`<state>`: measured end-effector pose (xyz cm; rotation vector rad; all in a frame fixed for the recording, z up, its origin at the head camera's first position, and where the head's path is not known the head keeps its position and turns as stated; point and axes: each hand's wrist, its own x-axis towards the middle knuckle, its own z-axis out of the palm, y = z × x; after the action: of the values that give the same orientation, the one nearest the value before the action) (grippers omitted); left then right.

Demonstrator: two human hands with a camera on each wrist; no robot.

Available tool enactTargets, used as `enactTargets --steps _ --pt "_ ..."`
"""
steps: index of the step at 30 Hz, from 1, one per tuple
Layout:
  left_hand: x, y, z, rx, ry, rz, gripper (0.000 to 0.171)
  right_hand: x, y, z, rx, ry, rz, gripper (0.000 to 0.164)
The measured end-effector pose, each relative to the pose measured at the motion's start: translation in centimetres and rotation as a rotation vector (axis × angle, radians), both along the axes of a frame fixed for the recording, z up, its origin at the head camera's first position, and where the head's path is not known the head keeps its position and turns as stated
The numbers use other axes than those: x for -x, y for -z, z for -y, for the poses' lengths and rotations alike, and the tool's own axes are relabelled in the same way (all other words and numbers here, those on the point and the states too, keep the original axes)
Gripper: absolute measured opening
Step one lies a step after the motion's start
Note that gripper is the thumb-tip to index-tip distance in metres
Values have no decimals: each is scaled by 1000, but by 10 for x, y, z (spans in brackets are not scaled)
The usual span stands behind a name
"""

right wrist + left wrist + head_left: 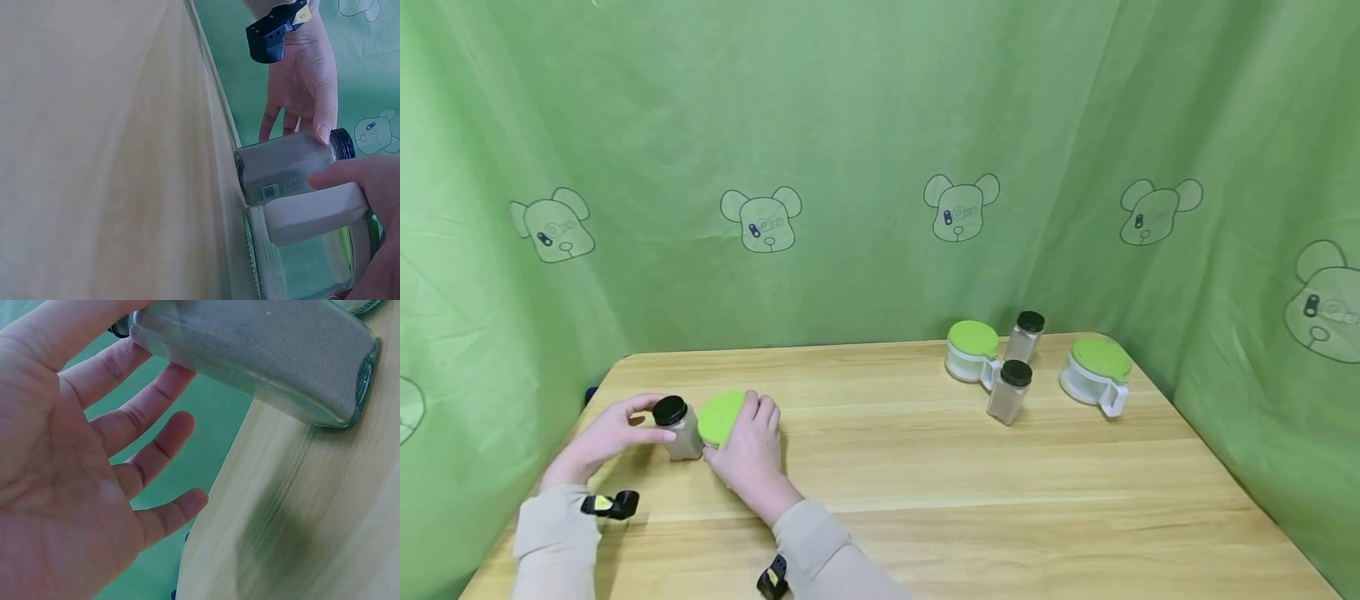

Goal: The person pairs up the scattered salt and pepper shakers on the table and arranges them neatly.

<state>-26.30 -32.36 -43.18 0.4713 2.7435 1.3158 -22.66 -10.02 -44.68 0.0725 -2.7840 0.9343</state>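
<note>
My left hand [602, 442] pinches a square glass jar of greyish powder [685, 440] with a black lid, thumb on the near side and fingers on the far side. In the left wrist view, the thumb and first fingers are near the neck of that jar [262, 356], while the ring and little fingers are off it. Right beside it, my right hand [751, 454] grips a round glass seasoning pot with a green lid [718, 417]. The pot's white handle [315, 215] faces me, and my right thumb lies by the square jar's side.
At the back right stand two more green-lidded pots, one [972, 354] near the middle and one [1097, 371] by the right edge. Two black-lidded square jars, a front one [1007, 400] and a rear one [1022, 342], stand between them. A green curtain [865, 125] surrounds the wooden table [962, 500].
</note>
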Motion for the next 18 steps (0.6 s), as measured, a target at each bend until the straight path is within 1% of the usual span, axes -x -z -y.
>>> enactTargets --steps 9,18 --pt "-1 -1 -1 6 -10 9 61 -3 2 4 13 52 -11 103" --pt "-2 -3 -1 0 -11 44 61 -5 3 8 27 88 -6 101"
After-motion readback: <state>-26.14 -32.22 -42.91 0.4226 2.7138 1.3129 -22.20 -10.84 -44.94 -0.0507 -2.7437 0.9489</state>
